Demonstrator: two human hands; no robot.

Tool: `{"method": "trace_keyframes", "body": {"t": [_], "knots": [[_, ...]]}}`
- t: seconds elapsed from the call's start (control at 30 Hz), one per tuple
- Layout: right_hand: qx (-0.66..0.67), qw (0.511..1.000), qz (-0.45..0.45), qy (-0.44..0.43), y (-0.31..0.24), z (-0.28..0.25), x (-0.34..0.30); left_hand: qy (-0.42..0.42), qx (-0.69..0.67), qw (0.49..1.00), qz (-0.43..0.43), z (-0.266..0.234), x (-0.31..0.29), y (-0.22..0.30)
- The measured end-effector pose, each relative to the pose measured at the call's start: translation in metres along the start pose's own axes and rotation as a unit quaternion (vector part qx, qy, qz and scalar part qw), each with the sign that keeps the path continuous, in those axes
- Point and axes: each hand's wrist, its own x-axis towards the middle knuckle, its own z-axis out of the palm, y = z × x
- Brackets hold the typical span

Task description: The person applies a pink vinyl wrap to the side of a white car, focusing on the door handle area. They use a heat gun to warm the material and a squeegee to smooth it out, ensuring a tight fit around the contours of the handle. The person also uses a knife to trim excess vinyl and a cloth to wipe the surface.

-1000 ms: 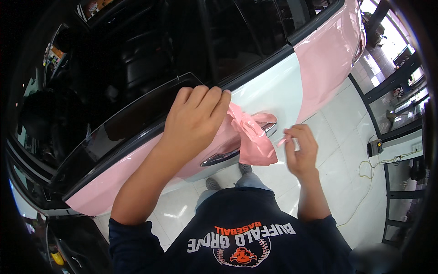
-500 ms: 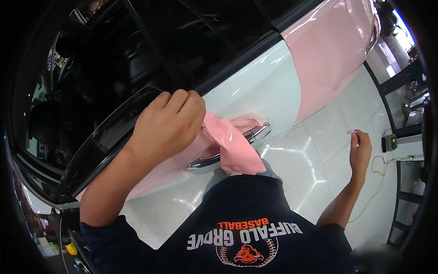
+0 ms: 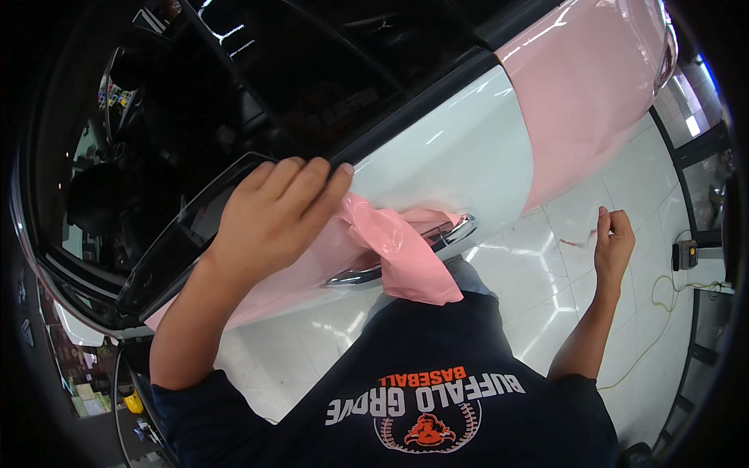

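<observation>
My left hand (image 3: 275, 212) lies at the window edge of the car door, its fingers stretched and a little apart, thumb hidden. Beside its fingertips starts a loose, crumpled flap of pink film (image 3: 402, 257), which hangs over the chrome door handle (image 3: 466, 228). More pink film covers the door panel under my left forearm. Out to the right, over the floor, my right hand (image 3: 614, 243) is raised with thumb and fingers apart. A thin pink scrap of film (image 3: 575, 243) hangs in the air beside it, blurred; whether it still touches a finger is unclear.
A pale door panel (image 3: 452, 140) lies bare beyond the handle, with a pink rear panel (image 3: 585, 101) behind it. Dark windows (image 3: 312, 70) run above. At right, a small dark box (image 3: 685, 254) and a yellowish cable (image 3: 663, 312) are on the tiled floor.
My left fingers have straightened from a curled grip near the film. The scrap has left my right fingertips, moving left and down, and those fingers have opened. The view has shifted slightly.
</observation>
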Motion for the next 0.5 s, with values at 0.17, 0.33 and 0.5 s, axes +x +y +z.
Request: {"method": "trace_keyframes", "body": {"t": [0.17,0.33,0.5], "knots": [[-0.002,0.998,-0.061,0.025,-0.008,0.001,0.003,-0.035,-0.008,0.999,0.033,0.002,0.008,0.003],[0.055,0.995,-0.086,0.006,-0.028,0.01,-0.001,-0.077,-0.019,0.997,0.007,-0.005,0.013,0.003],[0.121,0.985,-0.122,-0.005,-0.075,0.009,-0.009,-0.109,0.025,0.993,0.044,-0.009,0.026,0.003]]}}
